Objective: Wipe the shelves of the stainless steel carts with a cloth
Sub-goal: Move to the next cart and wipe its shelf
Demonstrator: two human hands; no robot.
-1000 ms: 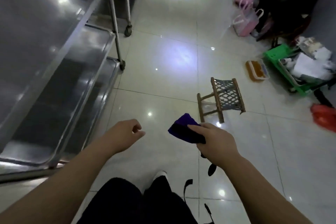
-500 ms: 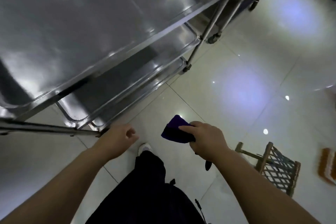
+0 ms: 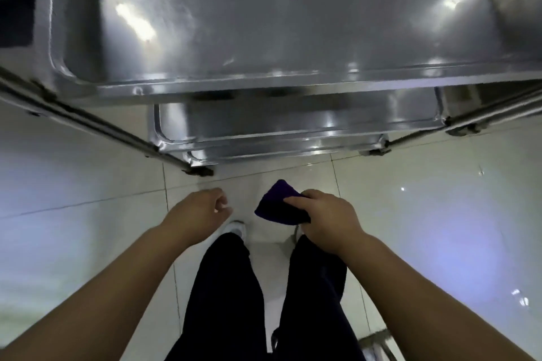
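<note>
A stainless steel cart stands right in front of me, seen from above. Its top shelf [image 3: 264, 86] fills the upper half of the view. The middle shelf [image 3: 293, 123] and bottom shelf [image 3: 278, 151] show their front edges below it. My right hand [image 3: 325, 218] grips a folded dark purple cloth [image 3: 278, 208] over the floor, short of the cart's front edge. My left hand [image 3: 202, 208] hangs beside it with loosely curled fingers and holds nothing. Neither hand touches the cart.
The cart's slanted legs [image 3: 96, 123] run out to the left and right at floor level. Glossy white floor tiles [image 3: 88, 228] lie all around. My dark trousers [image 3: 225, 287] and a white shoe [image 3: 234, 228] are below the hands. Part of a stool [image 3: 378, 346] shows at the bottom right.
My view has swung from the open floor to face the cart head-on, and the cart now fills the top of the view. Both hands keep their pose, the right still holding the cloth.
</note>
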